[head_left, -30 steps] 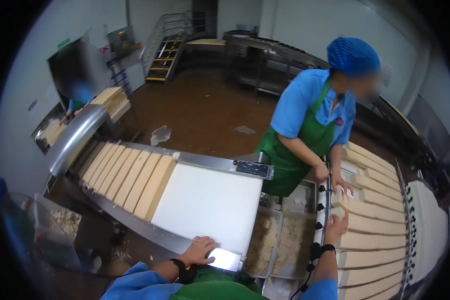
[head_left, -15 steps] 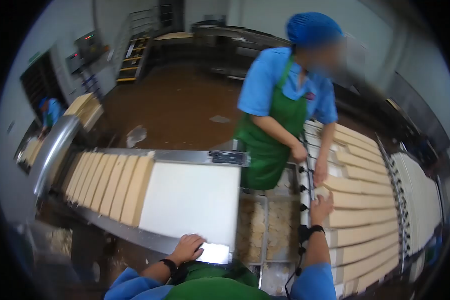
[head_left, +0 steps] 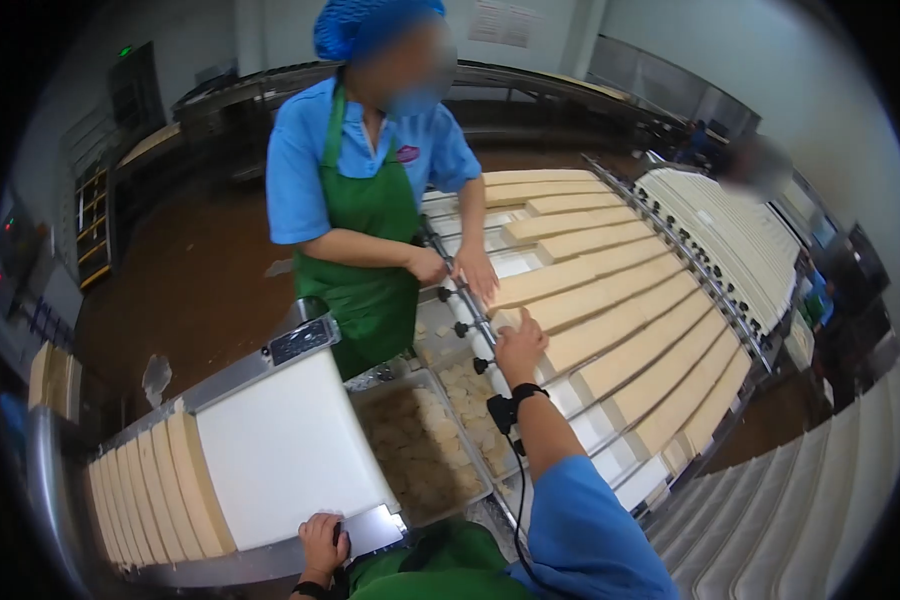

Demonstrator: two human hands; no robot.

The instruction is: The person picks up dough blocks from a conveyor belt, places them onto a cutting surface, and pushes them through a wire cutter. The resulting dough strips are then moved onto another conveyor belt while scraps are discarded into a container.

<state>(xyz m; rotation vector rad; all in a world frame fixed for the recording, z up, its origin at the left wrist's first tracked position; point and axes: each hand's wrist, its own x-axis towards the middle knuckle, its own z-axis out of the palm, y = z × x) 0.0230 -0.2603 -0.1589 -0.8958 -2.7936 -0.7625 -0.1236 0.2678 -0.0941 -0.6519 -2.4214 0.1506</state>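
Note:
My right hand (head_left: 521, 347) is closed on the near end of a pale block (head_left: 560, 290), one of several long strips lying side by side on the slatted rack. Just beyond it, a co-worker's hand (head_left: 477, 272) touches the same area of the rack. Low at the left, my left hand (head_left: 324, 543) is curled at the conveyor's metal edge, beside a shiny plate (head_left: 375, 530). A small dark thing shows by its fingers, too small to name.
Upright pale slabs (head_left: 160, 490) stand in a row on the conveyor, beside its white belt (head_left: 285, 450). Bins of pale scraps (head_left: 415, 435) sit between conveyor and rack. A co-worker in a green apron (head_left: 370, 215) stands across from me. Black knobs line the rack's rail (head_left: 465, 295).
The view has swung to the right, so the conveyor and co-worker appear farther left. My right hand is still at the block's end, and my left hand remains by the conveyor edge.

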